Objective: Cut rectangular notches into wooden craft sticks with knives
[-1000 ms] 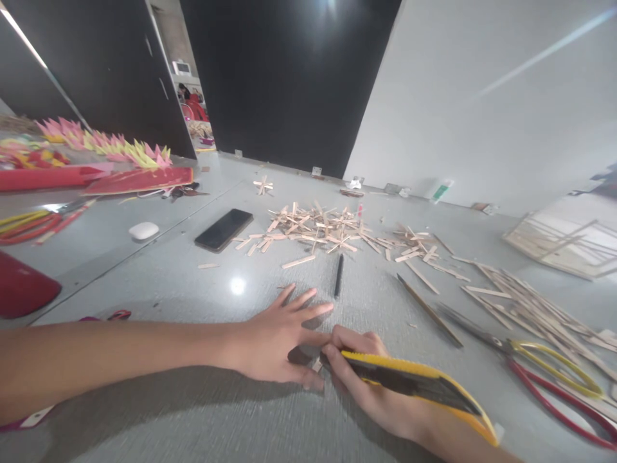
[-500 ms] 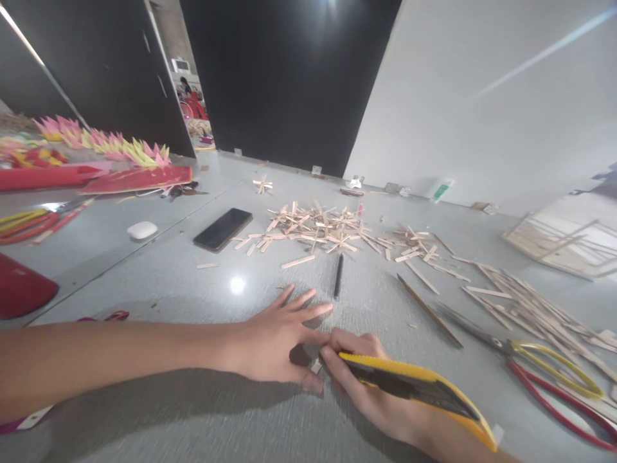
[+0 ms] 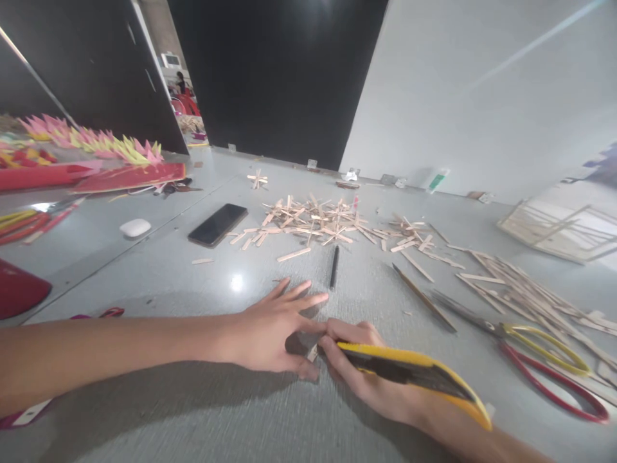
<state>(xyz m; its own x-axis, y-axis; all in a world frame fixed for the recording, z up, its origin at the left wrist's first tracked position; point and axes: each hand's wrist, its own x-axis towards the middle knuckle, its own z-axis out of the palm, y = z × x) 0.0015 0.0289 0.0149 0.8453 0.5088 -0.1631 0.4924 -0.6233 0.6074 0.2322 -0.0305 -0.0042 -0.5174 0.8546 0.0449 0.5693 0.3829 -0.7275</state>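
My right hand (image 3: 369, 370) is wrapped round a yellow and black utility knife (image 3: 419, 376), its tip end hidden by the fingers. My left hand (image 3: 277, 328) lies on the grey surface (image 3: 193, 418) with its fingers spread. Between its thumb and index finger a small pale wood piece (image 3: 313, 353) shows, close to the right fingertips. Whether the left fingers press on it is unclear. The left index fingertip meets the right hand's fingertips. Beyond the hands lies a black pen (image 3: 334, 267).
A heap of short wooden strips (image 3: 313, 220) lies ahead, with a phone (image 3: 218, 224) to its left. On the right are a brown stick (image 3: 424, 298), large scissors (image 3: 496, 329) and long strips (image 3: 525, 296). A white case (image 3: 135, 227) sits left.
The view has shifted slightly, so most things appear a little up and to the left. Both hands keep nearly the same pose, the knife still in my right hand.
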